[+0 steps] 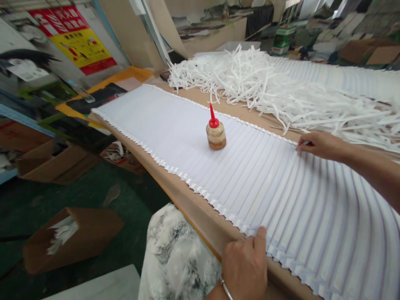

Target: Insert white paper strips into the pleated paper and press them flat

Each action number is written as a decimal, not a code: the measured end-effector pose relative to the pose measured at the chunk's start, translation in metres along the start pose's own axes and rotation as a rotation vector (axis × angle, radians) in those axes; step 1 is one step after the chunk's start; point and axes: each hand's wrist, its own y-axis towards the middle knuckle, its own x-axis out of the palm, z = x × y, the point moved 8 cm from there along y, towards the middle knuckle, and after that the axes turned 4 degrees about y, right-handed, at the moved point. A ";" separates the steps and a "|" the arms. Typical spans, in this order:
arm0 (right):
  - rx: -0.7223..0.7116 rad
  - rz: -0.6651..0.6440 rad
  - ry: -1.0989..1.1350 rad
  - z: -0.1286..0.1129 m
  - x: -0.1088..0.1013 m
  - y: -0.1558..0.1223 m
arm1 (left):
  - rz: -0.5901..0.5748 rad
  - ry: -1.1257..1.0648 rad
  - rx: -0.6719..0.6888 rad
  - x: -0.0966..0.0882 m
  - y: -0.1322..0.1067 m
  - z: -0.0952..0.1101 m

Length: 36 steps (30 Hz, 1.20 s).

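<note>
A long row of overlapping white paper strips covers the table, with jagged strip ends along both long edges. At the near edge, my left hand, with a bracelet at its wrist, has its fingers closed on the end of one strip. My right hand pinches a strip at the far edge, thumb and forefinger together. Between the two hands the strip lies across the row. Further along stands a small glue bottle with a red pointed nozzle, upright on the strips and touched by neither hand.
A big heap of loose white strips lies beyond the row on the brown table. Cardboard boxes stand on the green floor at the left. Someone's patterned clothing shows below the table edge.
</note>
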 end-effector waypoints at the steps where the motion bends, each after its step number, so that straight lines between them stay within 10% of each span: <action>1: 0.003 0.005 -0.001 0.001 0.000 0.001 | 0.010 0.003 0.001 -0.001 0.000 0.000; 26: 0.041 0.169 -0.014 0.020 0.016 0.015 | 0.264 0.100 -0.037 -0.017 0.002 0.000; 36: 0.206 0.447 -0.033 0.040 -0.023 0.034 | 0.291 0.120 0.008 0.011 -0.008 -0.004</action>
